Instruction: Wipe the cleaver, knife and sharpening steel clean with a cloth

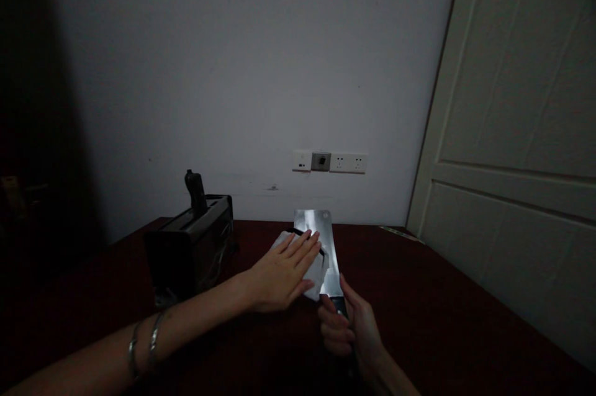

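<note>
Wiping looks underway but unfinished: right hand [352, 328] clasps cleaver [326, 231], left hand [282, 275] lies flat, unclenched, on cloth [318, 272] over it.

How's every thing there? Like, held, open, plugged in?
Cleaver: held, pointing away
Cloth: pressed against cleaver
Left hand: open, flat on cloth
Right hand: closed round cleaver
Bracelets: worn
Box: standing, black handle sticking out
Double socket: nothing plugged in
Door: can't tell if shut

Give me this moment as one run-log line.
left hand: flat on white cloth over cleaver blade | right hand: closed round cleaver handle | black holder: on table, left of cleaver
</note>
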Demonstrator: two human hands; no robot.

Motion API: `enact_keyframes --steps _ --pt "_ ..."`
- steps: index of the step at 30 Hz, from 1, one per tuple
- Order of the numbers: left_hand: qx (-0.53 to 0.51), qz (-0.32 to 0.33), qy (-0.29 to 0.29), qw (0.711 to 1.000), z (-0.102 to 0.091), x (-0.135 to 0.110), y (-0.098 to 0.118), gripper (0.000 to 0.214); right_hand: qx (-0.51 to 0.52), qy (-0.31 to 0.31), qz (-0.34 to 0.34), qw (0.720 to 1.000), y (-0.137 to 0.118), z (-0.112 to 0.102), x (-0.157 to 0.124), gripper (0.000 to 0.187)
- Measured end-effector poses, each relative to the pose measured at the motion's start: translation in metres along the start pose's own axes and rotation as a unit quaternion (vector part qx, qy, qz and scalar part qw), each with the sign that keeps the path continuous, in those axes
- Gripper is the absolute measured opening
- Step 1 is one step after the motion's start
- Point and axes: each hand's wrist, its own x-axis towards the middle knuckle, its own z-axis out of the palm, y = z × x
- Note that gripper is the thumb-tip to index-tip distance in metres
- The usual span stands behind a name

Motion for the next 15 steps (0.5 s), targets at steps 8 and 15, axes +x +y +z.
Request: enact_keyframes --steps 8,15 --pt "0.004 -0.054 -0.028 0.998 0.009 0.018 -0.022 0.059 0.009 -0.012 0.03 0.999 0.004 -0.003 0.005 0.042" --pt "-0.037 0.032 -0.015 0.999 0.005 0.012 0.012 0.062 0.009 -0.023 0.036 0.999 0.006 -0.005 0.007 0.04"
